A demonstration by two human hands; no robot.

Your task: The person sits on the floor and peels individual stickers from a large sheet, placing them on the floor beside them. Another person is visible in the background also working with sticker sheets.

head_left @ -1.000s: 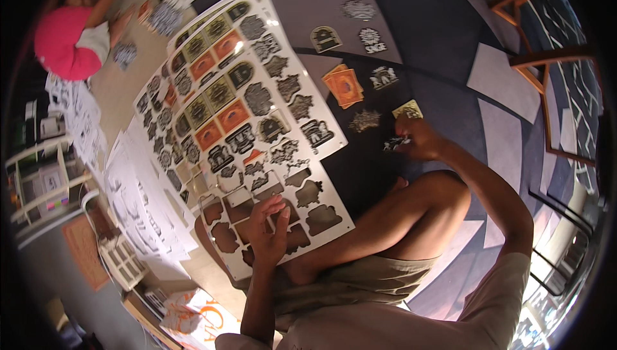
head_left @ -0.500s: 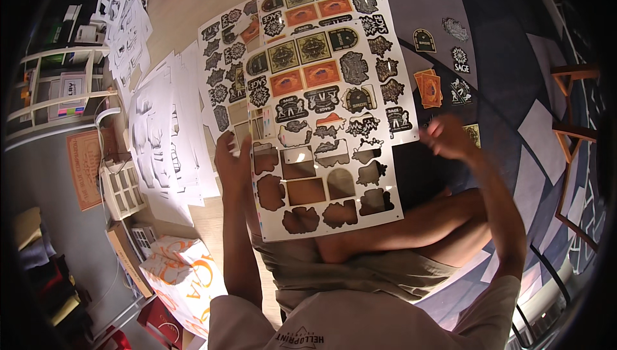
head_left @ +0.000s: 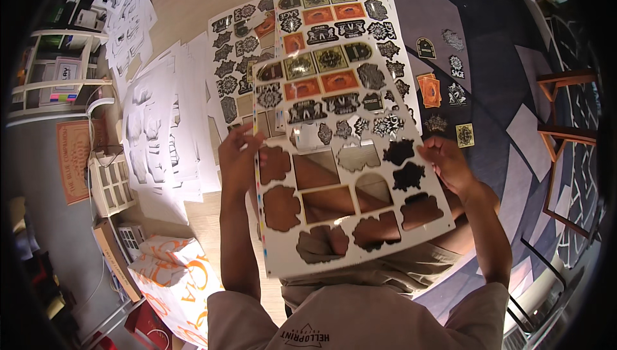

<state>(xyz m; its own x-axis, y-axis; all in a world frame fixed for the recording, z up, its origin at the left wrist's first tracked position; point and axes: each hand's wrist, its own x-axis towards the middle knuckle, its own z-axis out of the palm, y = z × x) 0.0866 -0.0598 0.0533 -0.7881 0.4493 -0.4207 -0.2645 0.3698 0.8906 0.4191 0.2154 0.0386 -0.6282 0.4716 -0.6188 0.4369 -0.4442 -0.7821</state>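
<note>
A white die-cut sticker sheet [head_left: 283, 221] is held up over my lap. Black, olive and orange printed shapes fill its far half, while cut-out holes in its near half show my legs through. My left hand [head_left: 241, 151] grips its left edge with bent fingers. At the right edge, my right hand [head_left: 447, 163] pinches the sheet between thumb and fingers. Beyond it lies a stack of similar sticker sheets [head_left: 350, 32], partly covered by the held one. More sticker sheets [head_left: 225, 70] lie to the left of that stack.
White cut-out waste sheets [head_left: 157, 115] pile up at the left. On the dark carpet at right lie loose stickers, including orange rectangular ones [head_left: 429, 90] and a green one [head_left: 464, 135]. A white and orange bag [head_left: 177, 273] stands near left. Wooden-framed furniture [head_left: 565, 134] is at far right.
The sheet has come toward me and tilted, its near edge now lower over my lap. My right hand, earlier beside the edge, now grips it. My left hand has closed on the left edge.
</note>
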